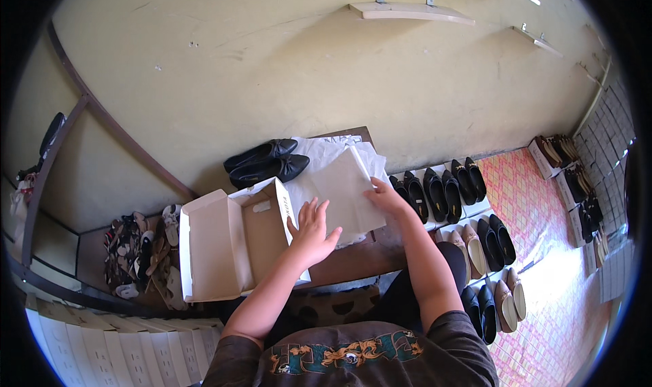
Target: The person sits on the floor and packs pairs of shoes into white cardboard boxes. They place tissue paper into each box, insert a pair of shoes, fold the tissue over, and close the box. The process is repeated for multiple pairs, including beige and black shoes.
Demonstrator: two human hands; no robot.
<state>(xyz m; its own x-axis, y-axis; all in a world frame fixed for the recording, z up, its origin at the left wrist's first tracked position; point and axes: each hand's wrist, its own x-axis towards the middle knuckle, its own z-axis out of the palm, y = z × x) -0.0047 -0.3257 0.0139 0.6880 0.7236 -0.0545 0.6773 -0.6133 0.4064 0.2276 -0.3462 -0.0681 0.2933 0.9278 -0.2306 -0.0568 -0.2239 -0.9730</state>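
My right hand (386, 199) pinches the edge of a folded sheet of white tissue paper (343, 190) with thumb and fingers. My left hand (314, 233) hovers open with spread fingers, just past the right side of a shoebox. That shoebox (261, 241) lies open, white outside and brown inside, its hinged lid (207, 244) folded back to the left. Nothing but a small pale label shows inside it. A pair of black flat shoes (268, 164) with bows rests behind the box, beside the paper.
The dark table (346, 265) carries more crumpled white paper. Several pairs of flats stand on white boxes to the right (445, 193). A heap of sandals (142, 254) lies at the left, with stacked white boxes (115, 349) below it. Wall shelf (411, 12) overhead.
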